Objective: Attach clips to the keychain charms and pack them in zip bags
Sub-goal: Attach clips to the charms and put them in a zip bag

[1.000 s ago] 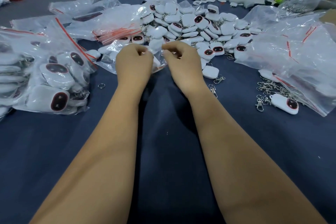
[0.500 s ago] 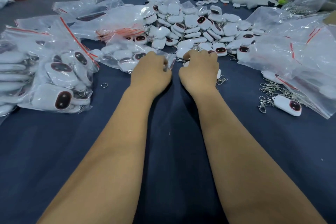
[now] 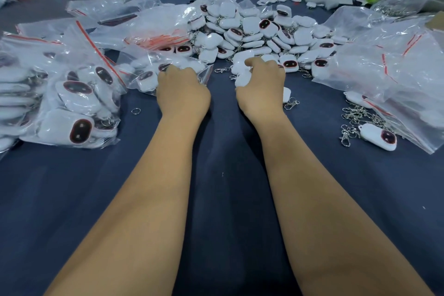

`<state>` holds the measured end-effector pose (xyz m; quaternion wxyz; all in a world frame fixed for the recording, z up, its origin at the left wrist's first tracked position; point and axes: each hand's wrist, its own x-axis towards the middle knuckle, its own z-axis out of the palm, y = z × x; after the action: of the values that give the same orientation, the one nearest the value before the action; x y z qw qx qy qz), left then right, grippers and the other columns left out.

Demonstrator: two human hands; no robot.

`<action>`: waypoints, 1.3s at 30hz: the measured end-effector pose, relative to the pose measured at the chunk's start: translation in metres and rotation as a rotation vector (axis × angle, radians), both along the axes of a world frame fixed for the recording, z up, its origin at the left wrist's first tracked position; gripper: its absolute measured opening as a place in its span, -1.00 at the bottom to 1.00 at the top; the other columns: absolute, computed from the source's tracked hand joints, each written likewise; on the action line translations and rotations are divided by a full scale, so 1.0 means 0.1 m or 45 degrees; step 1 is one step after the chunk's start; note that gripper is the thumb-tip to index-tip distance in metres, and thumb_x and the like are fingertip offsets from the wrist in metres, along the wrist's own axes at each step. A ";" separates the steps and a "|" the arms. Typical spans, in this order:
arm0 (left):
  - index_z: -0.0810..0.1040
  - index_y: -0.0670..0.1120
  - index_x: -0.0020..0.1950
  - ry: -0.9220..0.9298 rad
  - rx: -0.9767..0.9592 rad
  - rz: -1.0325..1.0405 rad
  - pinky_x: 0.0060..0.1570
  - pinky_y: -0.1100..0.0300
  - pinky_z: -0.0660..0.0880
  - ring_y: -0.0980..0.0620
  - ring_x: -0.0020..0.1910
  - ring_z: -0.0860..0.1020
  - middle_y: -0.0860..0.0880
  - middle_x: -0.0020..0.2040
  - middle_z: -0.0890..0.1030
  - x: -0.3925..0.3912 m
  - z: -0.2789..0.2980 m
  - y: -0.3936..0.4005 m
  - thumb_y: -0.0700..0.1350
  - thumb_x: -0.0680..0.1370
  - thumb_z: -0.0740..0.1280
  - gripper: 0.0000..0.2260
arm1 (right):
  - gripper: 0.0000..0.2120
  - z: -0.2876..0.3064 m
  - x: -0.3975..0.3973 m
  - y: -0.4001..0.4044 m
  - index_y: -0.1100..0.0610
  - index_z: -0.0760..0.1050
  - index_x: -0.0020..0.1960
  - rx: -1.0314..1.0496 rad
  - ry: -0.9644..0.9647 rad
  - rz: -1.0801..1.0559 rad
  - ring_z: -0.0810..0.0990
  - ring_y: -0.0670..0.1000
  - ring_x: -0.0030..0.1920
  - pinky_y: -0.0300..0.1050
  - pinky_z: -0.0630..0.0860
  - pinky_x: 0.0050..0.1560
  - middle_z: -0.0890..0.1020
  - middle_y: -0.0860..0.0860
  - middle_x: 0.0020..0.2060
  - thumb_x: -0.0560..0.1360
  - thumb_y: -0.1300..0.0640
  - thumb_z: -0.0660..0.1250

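Observation:
A heap of white keychain charms (image 3: 252, 31) with dark oval faces fills the middle of the blue table. My left hand (image 3: 182, 91) grips the mouth edge of a clear zip bag (image 3: 149, 72) that holds several charms and lies flat on the table. My right hand (image 3: 262, 84) is at the near edge of the heap, fingers curled over a white charm (image 3: 241, 78). A loose metal clip (image 3: 222, 70) lies between the two hands, and another clip (image 3: 292, 103) lies just right of my right wrist.
Filled zip bags (image 3: 72, 103) are stacked at the left. Empty zip bags (image 3: 396, 67) pile up at the right, with a tangle of clips (image 3: 355, 115) and one clipped charm (image 3: 377, 137) in front. A small ring (image 3: 135, 111) lies loose. Another person sits at the far right.
My hands were together at the bag's mouth. The left has stayed on the bag, now lying on the table. The right has moved right to the charms at the heap's edge.

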<state>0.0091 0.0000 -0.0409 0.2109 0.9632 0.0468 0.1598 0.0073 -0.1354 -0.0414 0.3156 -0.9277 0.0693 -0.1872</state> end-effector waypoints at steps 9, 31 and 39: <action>0.59 -0.01 0.10 -0.397 -0.545 -0.198 0.01 0.20 0.39 0.01 0.05 0.50 -0.01 0.12 0.55 -0.03 0.05 -0.05 -0.20 0.52 0.22 -0.77 | -0.66 0.00 0.01 0.03 0.13 0.52 0.26 0.160 -0.070 0.059 0.49 0.08 0.19 -0.18 0.43 0.09 0.52 0.11 0.19 0.48 0.25 0.36; 0.65 -0.07 0.01 0.134 -1.408 -0.524 0.00 0.15 0.61 0.12 -0.26 0.60 0.01 -0.21 0.67 -0.02 0.09 -0.07 -0.29 0.56 0.34 -0.84 | -0.65 0.11 -0.04 0.12 0.06 0.53 -0.04 1.273 -0.189 0.301 0.57 0.00 -0.18 -0.03 0.56 -0.04 0.62 0.03 -0.18 0.41 0.47 0.20; 0.53 -0.03 -0.02 0.136 -1.450 -0.418 -0.08 0.13 0.62 0.07 -0.27 0.58 -0.09 -0.15 0.59 0.00 0.08 -0.10 -0.30 0.51 0.27 -0.82 | -0.61 0.06 -0.03 0.14 0.21 0.46 0.22 1.339 -0.057 0.312 0.61 0.07 -0.03 0.07 0.57 0.18 0.64 0.13 -0.01 0.45 0.47 0.31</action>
<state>0.0093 -0.0102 -0.0327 0.7136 0.6999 -0.0139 0.0261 0.0046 -0.1216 -0.0355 0.7582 -0.6417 0.0381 -0.1087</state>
